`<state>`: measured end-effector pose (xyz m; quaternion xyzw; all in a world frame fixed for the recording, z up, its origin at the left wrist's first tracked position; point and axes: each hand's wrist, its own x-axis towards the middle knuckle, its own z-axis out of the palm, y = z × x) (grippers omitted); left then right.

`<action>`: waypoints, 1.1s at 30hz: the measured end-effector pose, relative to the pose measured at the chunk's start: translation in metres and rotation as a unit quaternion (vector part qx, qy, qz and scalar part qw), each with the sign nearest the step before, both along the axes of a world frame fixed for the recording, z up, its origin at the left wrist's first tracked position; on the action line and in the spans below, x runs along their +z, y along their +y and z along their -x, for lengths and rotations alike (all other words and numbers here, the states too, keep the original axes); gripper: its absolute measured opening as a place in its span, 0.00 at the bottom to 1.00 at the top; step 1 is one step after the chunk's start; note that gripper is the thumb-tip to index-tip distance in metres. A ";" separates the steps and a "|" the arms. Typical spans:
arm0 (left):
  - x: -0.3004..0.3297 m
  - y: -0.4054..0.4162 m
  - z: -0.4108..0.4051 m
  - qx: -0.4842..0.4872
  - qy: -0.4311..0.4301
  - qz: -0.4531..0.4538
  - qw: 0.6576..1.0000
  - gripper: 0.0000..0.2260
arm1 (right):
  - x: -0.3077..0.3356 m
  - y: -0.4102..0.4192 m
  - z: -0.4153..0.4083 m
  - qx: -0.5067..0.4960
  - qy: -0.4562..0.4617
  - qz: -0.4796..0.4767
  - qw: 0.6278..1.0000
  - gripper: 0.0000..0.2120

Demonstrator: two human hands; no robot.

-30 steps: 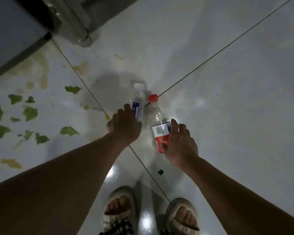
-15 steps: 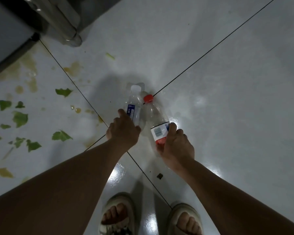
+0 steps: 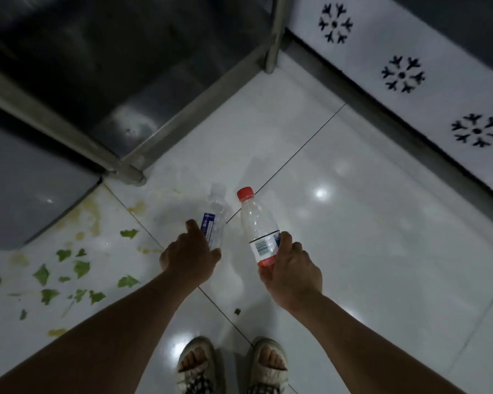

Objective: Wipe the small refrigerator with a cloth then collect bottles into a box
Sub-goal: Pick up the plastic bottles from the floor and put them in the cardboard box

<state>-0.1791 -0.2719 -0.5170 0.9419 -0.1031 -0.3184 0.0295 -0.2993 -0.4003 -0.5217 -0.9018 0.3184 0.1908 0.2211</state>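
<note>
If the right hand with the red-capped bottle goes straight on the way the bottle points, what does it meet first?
The right hand points the red-capped bottle up and away over bare white floor tiles. The path looks free until the metal table leg near the wall, though depth is hard to judge.

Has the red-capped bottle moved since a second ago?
Yes. The red-capped bottle no longer lies over the floor's dark tile seam; the right hand grips it, lifted, cap up.
</note>
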 end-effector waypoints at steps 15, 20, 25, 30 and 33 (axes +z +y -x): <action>0.291 -0.048 0.023 -0.140 -0.069 0.097 0.983 0.29 | 0.284 -0.041 0.039 -0.130 -0.082 0.084 0.984 0.28; 0.359 -0.054 0.040 -0.192 -0.069 0.144 0.968 0.27 | 0.358 -0.031 0.081 -0.202 -0.096 0.114 0.968 0.30; 0.417 -0.067 0.074 -0.258 -0.066 0.177 0.948 0.28 | 0.419 -0.016 0.140 -0.266 -0.104 0.139 0.948 0.30; 0.461 -0.090 0.130 -0.324 -0.059 0.195 0.924 0.27 | 0.467 -0.008 0.218 -0.334 -0.097 0.188 0.918 0.30; 0.487 -0.111 0.177 -0.374 -0.046 0.211 0.902 0.27 | 0.494 -0.009 0.272 -0.384 -0.088 0.214 0.894 0.30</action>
